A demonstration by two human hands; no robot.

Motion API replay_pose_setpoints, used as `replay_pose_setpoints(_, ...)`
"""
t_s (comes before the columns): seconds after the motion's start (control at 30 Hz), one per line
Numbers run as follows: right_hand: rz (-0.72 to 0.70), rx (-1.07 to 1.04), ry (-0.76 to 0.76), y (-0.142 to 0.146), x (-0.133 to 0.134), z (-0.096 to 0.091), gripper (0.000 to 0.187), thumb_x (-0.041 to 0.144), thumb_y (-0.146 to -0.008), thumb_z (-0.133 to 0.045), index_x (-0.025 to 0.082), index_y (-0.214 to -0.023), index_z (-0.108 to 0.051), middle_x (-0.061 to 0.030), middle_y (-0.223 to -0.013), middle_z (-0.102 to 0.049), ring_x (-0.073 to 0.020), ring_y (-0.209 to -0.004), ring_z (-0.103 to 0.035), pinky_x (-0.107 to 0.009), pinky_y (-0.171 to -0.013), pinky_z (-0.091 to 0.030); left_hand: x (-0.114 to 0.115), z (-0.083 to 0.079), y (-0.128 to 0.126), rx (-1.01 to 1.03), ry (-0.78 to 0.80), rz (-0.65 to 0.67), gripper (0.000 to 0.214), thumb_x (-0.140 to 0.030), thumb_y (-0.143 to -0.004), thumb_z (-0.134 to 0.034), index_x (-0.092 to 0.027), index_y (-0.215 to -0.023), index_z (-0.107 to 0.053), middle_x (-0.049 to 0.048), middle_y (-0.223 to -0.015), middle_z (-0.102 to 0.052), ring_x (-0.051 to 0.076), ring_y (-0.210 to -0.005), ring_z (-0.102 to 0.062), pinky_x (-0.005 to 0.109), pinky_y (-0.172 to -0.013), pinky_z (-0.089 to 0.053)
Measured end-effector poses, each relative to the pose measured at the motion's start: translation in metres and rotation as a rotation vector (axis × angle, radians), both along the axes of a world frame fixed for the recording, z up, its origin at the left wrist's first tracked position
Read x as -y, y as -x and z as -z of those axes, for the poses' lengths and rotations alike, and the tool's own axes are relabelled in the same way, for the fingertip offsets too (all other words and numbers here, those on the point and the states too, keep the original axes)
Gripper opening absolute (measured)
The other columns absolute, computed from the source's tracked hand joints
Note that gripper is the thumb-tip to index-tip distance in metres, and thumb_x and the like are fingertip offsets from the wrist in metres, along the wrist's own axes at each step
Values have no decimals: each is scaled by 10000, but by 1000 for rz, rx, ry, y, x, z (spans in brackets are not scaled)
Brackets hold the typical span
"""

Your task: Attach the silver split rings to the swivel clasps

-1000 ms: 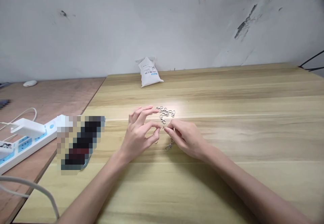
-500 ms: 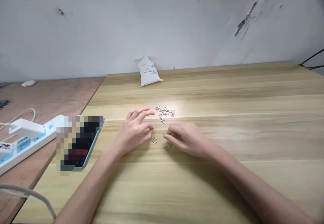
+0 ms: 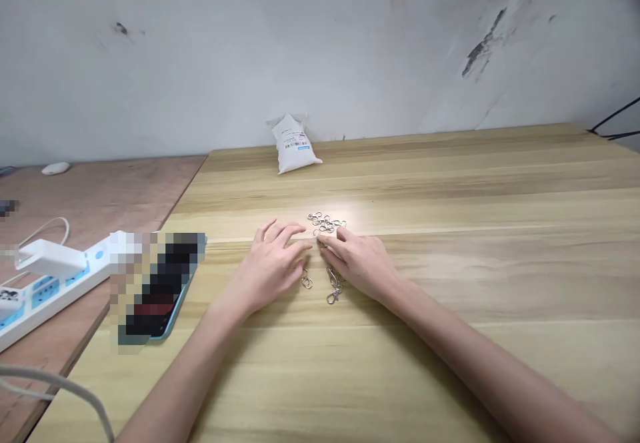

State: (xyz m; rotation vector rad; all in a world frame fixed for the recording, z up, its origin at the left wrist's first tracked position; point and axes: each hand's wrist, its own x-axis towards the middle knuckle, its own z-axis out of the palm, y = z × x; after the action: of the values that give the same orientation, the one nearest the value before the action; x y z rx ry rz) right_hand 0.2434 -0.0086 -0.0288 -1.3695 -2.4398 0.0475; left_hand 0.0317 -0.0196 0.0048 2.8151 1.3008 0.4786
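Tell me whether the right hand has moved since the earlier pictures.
Yes: the right hand has moved forward, closer to the white packet.

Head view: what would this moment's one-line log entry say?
left hand: open, beside metal rings; right hand: fingertips at metal clasp, grip unclear; clasp pile: beyond hands; white packet: near wall

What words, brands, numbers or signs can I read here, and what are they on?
Nothing can be read for certain.
White packet: print, a barcode and a blue patch; lettering too small and blurred.
Phone: screen pixelated, no text readable.
White plug at the left edge: black marks, too blurred to tell.
Power strip: blue socket panels, no legible words.
Metal clips and rings: no lettering can be made out.
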Motion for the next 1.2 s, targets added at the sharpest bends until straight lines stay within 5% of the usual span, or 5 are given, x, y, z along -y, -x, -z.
replay_pose_setpoints(0.1, -52, -37, 19, -3, 0, 0, 319, 348, -1016, -386, 286, -1120, -681, -15, -786, -568, -90, -535, -428, -235, -491, -149, -2, 9, -6, -17, -51, -71, 244, -180, -920, -514, -241, -1116, -646, 102, -1240, -629, 271, -1177, -556, 567, -1099, -316)
replay_pose_setpoints(0.2, -105, -69, 27, -6, 2, 2, 309, 341, -1012, -404, 296, -1103, -695, -4, -756, -541, -89, -541, -397, -232, -499, -142, -5, 14, -12, -11, -126, -92, 202, -155, -924, -517, -243, -987, -688, 88, -1208, -658, 264, -1148, -571, 556, -1091, -326)
replay_pose_setpoints(0.63, -152, -117, 57, -3, 4, 4, 246, 283, -974, -473, 272, -1034, -712, 9, -743, -550, -88, -547, -402, -237, -496, -157, -8, 19, -17, 7, -213, 45, 232, -25, -820, -532, -194, -737, -668, 91, -1193, -676, 281, -1189, -569, 532, -1126, -322)
replay_pose_setpoints(0.93, -233, -488, 270, -10, 4, -7, 236, 331, -961, -527, 216, -1110, -669, -22, -894, -535, -107, -674, -506, -236, -616, -375, -2, 8, -15, 253, -135, 52, 120, -128, -907, -556, -203, -951, -639, 94, -1255, -609, 251, -1234, -508, 431, -1014, -444)
replay_pose_setpoints(1.2, -313, -726, 430, -9, 4, -12, 217, 345, -963, -539, 196, -908, -687, 11, -772, -470, -104, -620, -399, -238, -589, -349, 4, 8, -19, 308, -139, 94, 118, -98, -950, -501, -183, -1008, -559, 116, -1317, -537, 239, -1320, -436, 418, -1052, -435)
